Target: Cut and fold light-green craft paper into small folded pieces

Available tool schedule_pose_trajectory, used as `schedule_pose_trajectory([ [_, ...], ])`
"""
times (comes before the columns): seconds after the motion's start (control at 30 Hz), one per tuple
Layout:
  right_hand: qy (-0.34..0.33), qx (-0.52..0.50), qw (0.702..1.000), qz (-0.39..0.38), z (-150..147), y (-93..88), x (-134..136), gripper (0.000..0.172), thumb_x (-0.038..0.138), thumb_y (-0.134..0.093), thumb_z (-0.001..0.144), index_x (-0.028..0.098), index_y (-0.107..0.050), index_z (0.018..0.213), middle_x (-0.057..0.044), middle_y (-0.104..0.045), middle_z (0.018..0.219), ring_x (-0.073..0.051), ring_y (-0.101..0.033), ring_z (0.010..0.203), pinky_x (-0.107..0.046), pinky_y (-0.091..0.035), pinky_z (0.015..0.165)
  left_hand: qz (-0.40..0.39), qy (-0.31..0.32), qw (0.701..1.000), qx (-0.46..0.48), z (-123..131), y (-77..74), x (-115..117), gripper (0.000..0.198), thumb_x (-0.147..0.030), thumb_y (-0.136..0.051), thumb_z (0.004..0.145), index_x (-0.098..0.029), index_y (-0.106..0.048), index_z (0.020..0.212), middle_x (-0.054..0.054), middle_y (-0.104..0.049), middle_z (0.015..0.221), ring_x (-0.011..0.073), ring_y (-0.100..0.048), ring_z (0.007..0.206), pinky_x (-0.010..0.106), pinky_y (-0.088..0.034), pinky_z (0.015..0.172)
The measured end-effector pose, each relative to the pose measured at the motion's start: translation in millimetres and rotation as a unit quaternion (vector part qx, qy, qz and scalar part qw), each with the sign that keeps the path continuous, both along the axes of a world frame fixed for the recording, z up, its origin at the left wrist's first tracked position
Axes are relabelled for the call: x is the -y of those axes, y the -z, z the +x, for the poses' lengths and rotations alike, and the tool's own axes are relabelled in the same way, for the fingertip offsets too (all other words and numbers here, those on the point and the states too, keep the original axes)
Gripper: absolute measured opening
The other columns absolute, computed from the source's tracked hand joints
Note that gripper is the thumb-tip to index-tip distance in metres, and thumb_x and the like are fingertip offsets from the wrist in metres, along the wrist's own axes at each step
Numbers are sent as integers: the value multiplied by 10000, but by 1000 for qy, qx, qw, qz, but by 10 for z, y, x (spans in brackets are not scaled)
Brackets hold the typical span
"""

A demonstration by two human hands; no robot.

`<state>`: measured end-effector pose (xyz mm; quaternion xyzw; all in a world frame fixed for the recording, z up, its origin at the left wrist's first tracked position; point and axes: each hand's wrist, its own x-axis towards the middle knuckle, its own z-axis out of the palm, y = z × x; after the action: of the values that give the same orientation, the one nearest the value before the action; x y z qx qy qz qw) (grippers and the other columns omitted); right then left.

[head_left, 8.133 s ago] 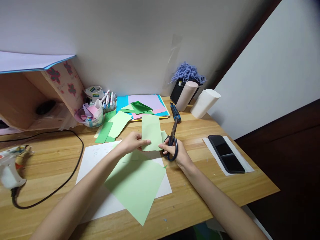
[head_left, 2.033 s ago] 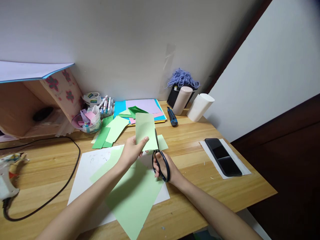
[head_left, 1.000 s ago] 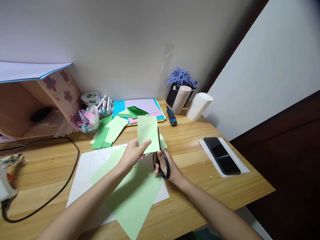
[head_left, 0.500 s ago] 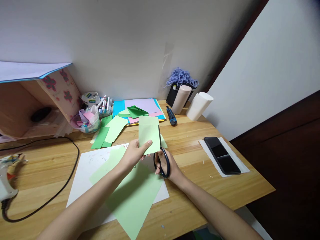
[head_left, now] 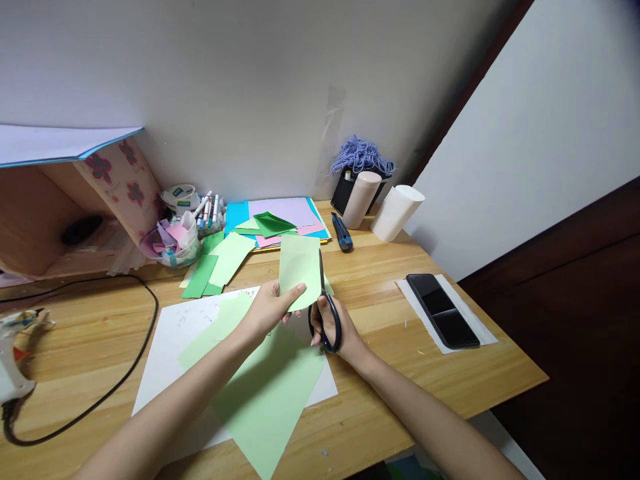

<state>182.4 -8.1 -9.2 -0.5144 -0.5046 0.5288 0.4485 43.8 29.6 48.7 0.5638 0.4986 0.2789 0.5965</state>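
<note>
Between thumb and fingers, my left hand [head_left: 275,305] grips a light green paper piece [head_left: 299,267] held up above the table. Its lower right corner looks rounded. My right hand [head_left: 340,327] is closed round the black handles of a pair of scissors [head_left: 334,327]. The blades point away from me along the right edge of the paper. Beneath both hands lies a large light green sheet [head_left: 273,393], which overlaps a white sheet [head_left: 165,360] on the wooden table.
Cut green papers [head_left: 233,257] lie behind my left hand, near a plastic tub of scraps [head_left: 173,243]. A utility knife [head_left: 343,233] rests beyond the scissors. To the right is a phone [head_left: 443,310] on white paper. A glue gun [head_left: 15,360] and its cord are at left.
The green paper has shifted slightly right and toward me, and its lower right corner now looks more rounded. The scissors have turned a little with my right hand.
</note>
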Motion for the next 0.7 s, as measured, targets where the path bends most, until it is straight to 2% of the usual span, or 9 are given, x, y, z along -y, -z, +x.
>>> schedule_pose_trajectory([
  [0.17,-26,-32,999,-20,28,30,-22,614,784,-281,683,181,-398,677,66,-396,441,-90,-483,340,-179,-393,329,-15,39,999,-2,-109,-22,-126,359,-488,-571,707,-137,-506,674,-35,-480,484,43,-351,376,181,-272,395],
  [0.33,-119,-105,985,-72,120,-57,-37,676,834,-280,606,185,-414,739,85,-400,453,-82,-462,350,-236,-455,421,-21,144,986,-80,-453,-224,-327,334,-462,-637,645,-137,-565,672,-15,-492,512,58,-383,395,181,-218,358],
  [0.47,-215,-92,966,-105,198,-170,-10,698,846,-307,569,178,-430,732,76,-413,469,-78,-450,374,-258,-462,474,-44,147,979,-135,-702,-365,-409,342,-435,-718,544,-166,-508,568,-57,-382,479,59,-351,383,190,-256,350],
  [0.7,-298,-22,951,-78,284,-213,36,680,806,-266,639,165,-439,788,63,-408,528,-70,-436,406,-215,-410,444,-54,134,970,-195,-898,-404,-460,388,-390,-761,478,-185,-436,526,-44,-406,499,86,-412,385,203,-255,327],
])
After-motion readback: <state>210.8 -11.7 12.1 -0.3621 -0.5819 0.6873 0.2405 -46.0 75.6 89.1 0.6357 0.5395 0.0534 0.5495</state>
